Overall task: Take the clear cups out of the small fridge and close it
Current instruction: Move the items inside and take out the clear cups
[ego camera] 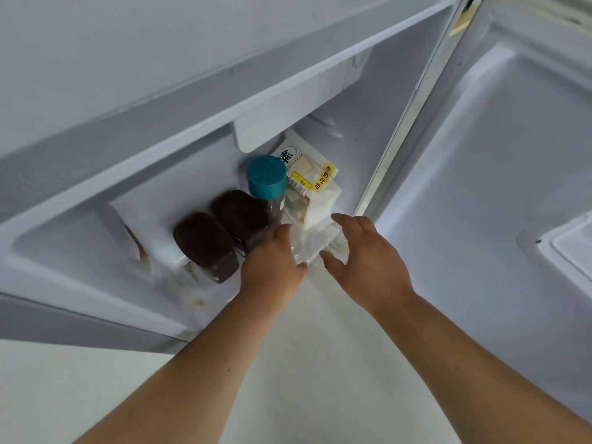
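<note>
Clear cups [312,243], orientation unreadable, sit between left hand [272,264] and right hand [368,261], fingers spread.

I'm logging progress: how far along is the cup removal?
Done: the fridge door stands open. In hand: both hands, left and right, are inside the fridge, closing around the clear cups, which sit in front of the bread bag, beside the teal-capped bottle. A firm grip isn't clear. Left: lift the cups out, then close the door.
</note>
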Demonstrator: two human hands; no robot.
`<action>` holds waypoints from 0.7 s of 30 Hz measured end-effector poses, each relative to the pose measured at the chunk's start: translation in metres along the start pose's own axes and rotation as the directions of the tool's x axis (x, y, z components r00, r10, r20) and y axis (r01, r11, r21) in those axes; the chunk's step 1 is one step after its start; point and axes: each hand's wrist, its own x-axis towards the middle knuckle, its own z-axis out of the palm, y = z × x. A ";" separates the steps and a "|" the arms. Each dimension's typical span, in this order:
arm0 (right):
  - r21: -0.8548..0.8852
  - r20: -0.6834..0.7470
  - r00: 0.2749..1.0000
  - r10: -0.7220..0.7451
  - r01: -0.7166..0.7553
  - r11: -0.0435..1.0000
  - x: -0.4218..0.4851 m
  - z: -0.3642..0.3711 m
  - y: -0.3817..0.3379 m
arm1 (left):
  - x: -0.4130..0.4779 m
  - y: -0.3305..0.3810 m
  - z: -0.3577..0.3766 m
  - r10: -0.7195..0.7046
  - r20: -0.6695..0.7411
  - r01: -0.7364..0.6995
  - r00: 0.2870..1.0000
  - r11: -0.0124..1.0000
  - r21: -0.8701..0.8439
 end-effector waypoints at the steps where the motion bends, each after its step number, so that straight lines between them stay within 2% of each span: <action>1: -0.004 -0.002 1.000 0.008 -0.008 1.000 -0.004 -0.001 0.002 | 0.006 0.003 0.001 0.014 0.026 -0.015 1.000 0.999 0.044; 7: -0.034 0.046 0.998 0.035 -0.033 0.999 -0.020 -0.003 0.009 | 0.041 0.018 0.005 -0.072 0.223 0.000 0.972 0.951 0.309; 16: -0.056 0.089 0.995 0.047 -0.043 0.998 -0.026 -0.004 0.017 | 0.052 0.017 0.017 -0.111 0.282 0.014 0.953 0.947 0.322; 21: -0.058 0.108 0.992 0.063 -0.057 0.997 -0.032 -0.007 0.020 | 0.040 0.019 0.008 -0.078 0.280 -0.027 0.957 0.935 0.354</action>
